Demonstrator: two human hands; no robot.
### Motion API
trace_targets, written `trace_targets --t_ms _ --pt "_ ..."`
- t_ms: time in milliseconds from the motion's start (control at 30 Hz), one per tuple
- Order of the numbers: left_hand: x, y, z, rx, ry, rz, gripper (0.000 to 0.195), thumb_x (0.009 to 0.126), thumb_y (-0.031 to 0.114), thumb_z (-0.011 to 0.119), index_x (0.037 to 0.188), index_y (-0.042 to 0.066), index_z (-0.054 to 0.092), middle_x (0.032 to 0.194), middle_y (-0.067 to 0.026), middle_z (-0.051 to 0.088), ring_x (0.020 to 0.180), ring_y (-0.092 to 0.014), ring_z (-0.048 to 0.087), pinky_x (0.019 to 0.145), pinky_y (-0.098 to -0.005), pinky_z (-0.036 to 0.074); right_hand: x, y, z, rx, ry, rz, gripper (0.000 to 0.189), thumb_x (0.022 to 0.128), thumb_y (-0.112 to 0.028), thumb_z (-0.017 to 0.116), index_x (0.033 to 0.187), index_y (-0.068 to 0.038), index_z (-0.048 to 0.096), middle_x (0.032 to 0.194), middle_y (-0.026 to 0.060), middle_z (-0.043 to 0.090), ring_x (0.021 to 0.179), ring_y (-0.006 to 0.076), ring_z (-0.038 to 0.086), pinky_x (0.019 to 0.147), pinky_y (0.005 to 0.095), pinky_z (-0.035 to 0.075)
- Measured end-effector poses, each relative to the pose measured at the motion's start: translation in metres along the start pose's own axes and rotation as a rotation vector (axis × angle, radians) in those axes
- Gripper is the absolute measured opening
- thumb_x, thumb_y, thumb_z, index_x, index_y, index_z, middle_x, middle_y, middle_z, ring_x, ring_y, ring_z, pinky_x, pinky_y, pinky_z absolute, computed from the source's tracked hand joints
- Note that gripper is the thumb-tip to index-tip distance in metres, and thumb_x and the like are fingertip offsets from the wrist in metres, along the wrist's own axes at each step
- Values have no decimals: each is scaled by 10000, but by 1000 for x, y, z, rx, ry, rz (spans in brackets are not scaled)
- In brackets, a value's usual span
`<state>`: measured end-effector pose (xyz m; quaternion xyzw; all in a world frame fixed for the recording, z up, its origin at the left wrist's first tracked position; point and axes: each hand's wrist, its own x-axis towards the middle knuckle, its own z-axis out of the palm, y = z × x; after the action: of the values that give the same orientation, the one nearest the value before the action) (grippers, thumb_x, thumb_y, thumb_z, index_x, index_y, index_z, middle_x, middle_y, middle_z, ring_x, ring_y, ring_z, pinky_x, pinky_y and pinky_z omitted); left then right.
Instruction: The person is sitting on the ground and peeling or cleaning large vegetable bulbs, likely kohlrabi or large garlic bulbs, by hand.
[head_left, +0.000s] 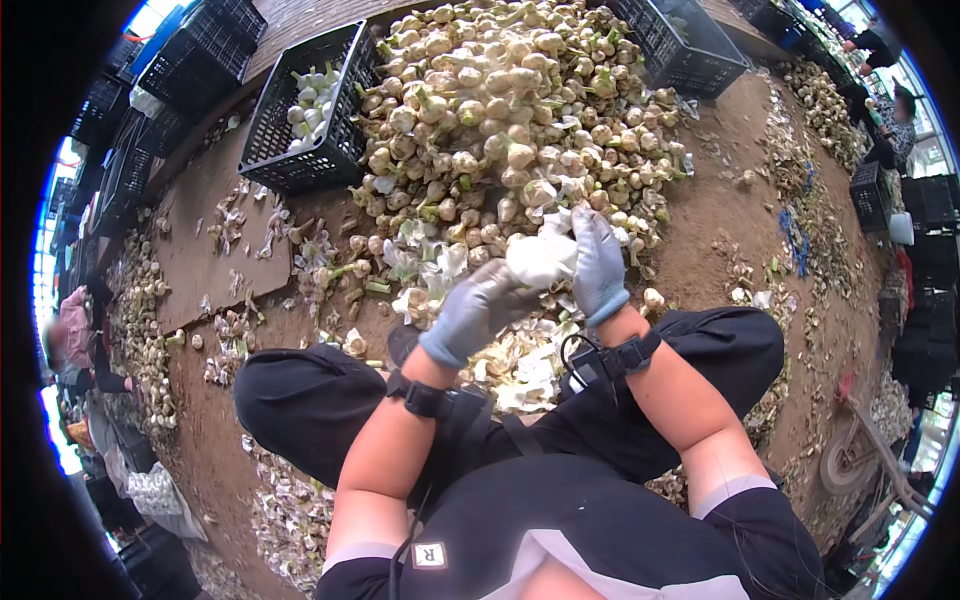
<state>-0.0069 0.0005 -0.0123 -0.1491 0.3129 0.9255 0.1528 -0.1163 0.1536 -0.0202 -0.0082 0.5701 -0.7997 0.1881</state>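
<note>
A white garlic bulb is held between my two gloved hands, above loose husks. My left hand, in a grey knitted glove, has its fingers against the bulb's lower left side. My right hand, gloved the same way, grips the bulb's right side, with pale loose skin by its fingertips. Just beyond lies a large heap of unpeeled garlic bulbs with short cut stems. Papery garlic skins are piled between my legs. A black plastic crate at the heap's left holds cleaned white bulbs.
Another black crate stands at the heap's right. A flat board with scattered skins lies to the left. Other people, one in a pink top at far left and others at upper right, sit beside garlic heaps. A wheeled cart is at lower right.
</note>
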Motion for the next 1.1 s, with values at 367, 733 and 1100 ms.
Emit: trace_targets --t_ms 367,733,1100 --pt "0 114 -14 466 314 720 306 1005 124 448 1200 -62 594 1208 -178 635 1080 -258 645 936 -360 559 -2 31 -10 -23 98 271 234 1028 -249 474 1161 -92 584 1053 32 656 941 143 643 833 311 523" --pt "119 365 -156 1432 832 591 514 882 231 693 1317 86 462 1126 -201 605 895 -289 639 800 -373 516 -14 50 -7 -62 -93 444 167 1013 -209 515 1126 -106 583 1058 12 649 917 110 632 823 286 514" --pt "287 220 -160 1664 957 245 585 803 166 616 1375 156 494 1333 -217 551 1227 -366 540 1018 -408 443 -2 55 7 -108 -166 522 200 1006 -155 524 1134 -24 605 1054 34 639 898 103 626 837 265 524"
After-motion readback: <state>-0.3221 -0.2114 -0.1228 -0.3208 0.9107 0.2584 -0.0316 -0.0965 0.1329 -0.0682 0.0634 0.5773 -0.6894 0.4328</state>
